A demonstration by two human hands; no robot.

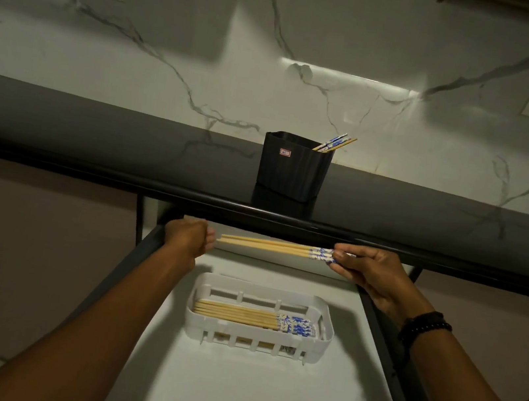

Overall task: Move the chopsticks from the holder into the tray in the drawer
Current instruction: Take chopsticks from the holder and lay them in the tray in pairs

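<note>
One wide-angle view looks from the person's head, forward and steeply down. The open drawer [259, 400] and its tray [235, 330] lie nearest, in the lower middle; the left forearm [106, 314] and right forearm [469, 388] enter from the bottom corners. The raised chopsticks [269, 245] sit near centre, the table [93, 135] crosses above them, bowed by the lens, and the marble wall [307, 96] fills the top.

Label [285, 152] on holder [291, 173] unreadable, its chopsticks [334, 143] mostly hidden inside — drawer [227, 385] front cut off below.
</note>
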